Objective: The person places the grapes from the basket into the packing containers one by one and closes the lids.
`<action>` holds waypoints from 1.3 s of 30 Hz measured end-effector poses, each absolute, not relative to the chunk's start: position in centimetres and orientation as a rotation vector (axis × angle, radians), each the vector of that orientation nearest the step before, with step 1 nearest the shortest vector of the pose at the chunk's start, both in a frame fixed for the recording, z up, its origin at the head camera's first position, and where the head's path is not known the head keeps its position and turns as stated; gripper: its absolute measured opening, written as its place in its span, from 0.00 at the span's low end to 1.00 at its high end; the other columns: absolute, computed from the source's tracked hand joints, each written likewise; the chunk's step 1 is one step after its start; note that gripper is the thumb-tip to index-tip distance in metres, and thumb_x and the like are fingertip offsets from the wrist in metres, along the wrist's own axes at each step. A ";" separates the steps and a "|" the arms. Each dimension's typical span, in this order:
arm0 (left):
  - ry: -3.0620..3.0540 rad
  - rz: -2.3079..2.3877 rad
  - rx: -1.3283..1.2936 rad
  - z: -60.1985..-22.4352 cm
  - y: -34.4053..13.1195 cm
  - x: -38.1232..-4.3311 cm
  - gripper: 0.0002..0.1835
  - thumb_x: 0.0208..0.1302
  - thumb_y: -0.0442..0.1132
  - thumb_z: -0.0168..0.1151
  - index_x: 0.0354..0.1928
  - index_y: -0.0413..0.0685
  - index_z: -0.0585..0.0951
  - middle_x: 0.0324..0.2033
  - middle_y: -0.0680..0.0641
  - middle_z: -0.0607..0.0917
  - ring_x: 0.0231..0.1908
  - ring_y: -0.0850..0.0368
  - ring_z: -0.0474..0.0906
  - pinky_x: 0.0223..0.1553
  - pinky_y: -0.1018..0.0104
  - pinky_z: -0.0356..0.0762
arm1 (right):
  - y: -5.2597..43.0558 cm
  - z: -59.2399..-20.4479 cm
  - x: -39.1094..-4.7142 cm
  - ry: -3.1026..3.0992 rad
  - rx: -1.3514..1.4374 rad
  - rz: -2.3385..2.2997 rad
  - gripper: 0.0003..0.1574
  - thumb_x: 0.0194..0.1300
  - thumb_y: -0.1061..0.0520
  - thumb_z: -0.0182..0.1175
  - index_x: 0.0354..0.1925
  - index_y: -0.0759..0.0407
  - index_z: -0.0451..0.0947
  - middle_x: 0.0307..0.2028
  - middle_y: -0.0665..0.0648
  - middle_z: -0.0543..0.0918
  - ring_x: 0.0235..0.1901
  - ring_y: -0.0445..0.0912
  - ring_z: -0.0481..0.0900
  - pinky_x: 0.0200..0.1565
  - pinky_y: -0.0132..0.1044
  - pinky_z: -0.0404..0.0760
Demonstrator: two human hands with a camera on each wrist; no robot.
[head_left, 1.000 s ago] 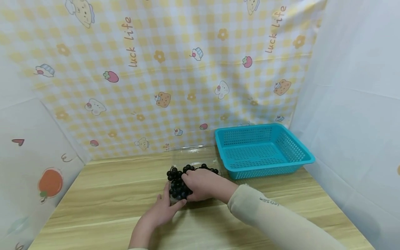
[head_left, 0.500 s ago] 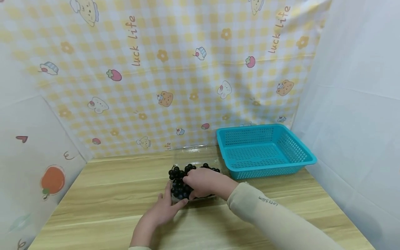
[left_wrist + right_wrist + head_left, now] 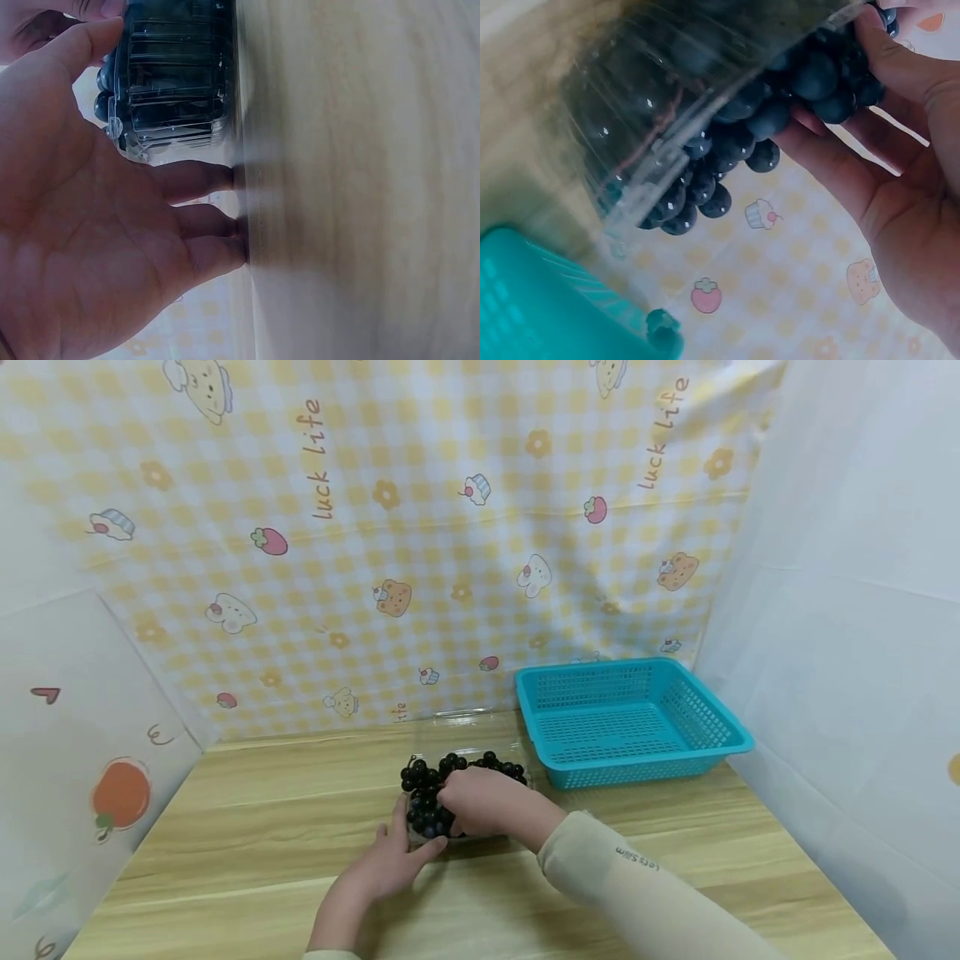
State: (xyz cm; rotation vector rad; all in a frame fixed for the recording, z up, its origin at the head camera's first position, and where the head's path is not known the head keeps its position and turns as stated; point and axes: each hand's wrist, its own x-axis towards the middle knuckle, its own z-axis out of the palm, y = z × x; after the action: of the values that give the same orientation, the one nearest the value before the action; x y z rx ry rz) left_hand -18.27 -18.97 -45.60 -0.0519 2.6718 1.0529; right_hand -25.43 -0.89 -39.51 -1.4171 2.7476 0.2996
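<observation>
A clear plastic box (image 3: 468,731) with its lid folded back stands on the table, heaped with dark grapes (image 3: 427,820). My right hand (image 3: 487,802) reaches into the heap from the right. In the right wrist view, its thumb and fingers curl round part of a bunch of grapes (image 3: 810,79) above the box rim. My left hand (image 3: 386,864) is at the box's front left corner. The left wrist view shows its thumb at the box's edge, while the straight fingers (image 3: 199,180) reach down to the tabletop beside the wall. Some grapes lie hidden under my right hand.
A turquoise perforated basket (image 3: 622,727) stands right behind the box, with nothing in it. A checked cloth (image 3: 420,543) hangs along the back edge of the wooden table (image 3: 285,827). White cloth (image 3: 855,610) closes off the right side.
The view shifts slightly. My right hand still works among the grapes, moving only a little, and more grapes show to its upper right. The left hand stays at the box's corner.
</observation>
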 end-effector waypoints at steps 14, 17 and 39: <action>2.670 1.050 -0.045 -45.9 -19.2 -18.4 0.64 0.71 0.73 0.58 0.86 0.45 0.34 0.75 0.13 0.56 0.74 0.10 0.52 0.67 0.13 0.59 | 1.2 -41.7 -24.0 2.948 -1.453 0.353 0.29 0.74 0.34 0.63 0.64 0.45 0.84 0.53 0.47 0.87 0.48 0.42 0.83 0.51 0.33 0.88; 2.672 1.048 -0.044 -45.9 -19.2 -18.4 0.64 0.71 0.73 0.58 0.86 0.45 0.34 0.75 0.12 0.54 0.74 0.10 0.53 0.66 0.13 0.60 | 1.2 -42.0 -23.7 2.972 -1.420 0.356 0.32 0.76 0.33 0.61 0.68 0.46 0.82 0.56 0.49 0.86 0.49 0.45 0.83 0.48 0.33 0.89; 2.645 1.068 -0.056 -45.6 -19.0 -18.3 0.63 0.72 0.73 0.57 0.86 0.45 0.32 0.77 0.14 0.49 0.75 0.10 0.49 0.66 0.11 0.57 | 0.8 -41.8 -23.7 2.960 -1.283 0.334 0.36 0.83 0.33 0.49 0.78 0.46 0.71 0.66 0.51 0.82 0.58 0.49 0.82 0.52 0.38 0.90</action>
State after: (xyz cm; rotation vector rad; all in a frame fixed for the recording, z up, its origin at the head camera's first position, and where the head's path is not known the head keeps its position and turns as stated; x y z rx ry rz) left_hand -18.25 -19.03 -45.64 -0.0557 2.6446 1.0684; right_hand -23.70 0.84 -41.83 -1.2831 2.9596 0.3335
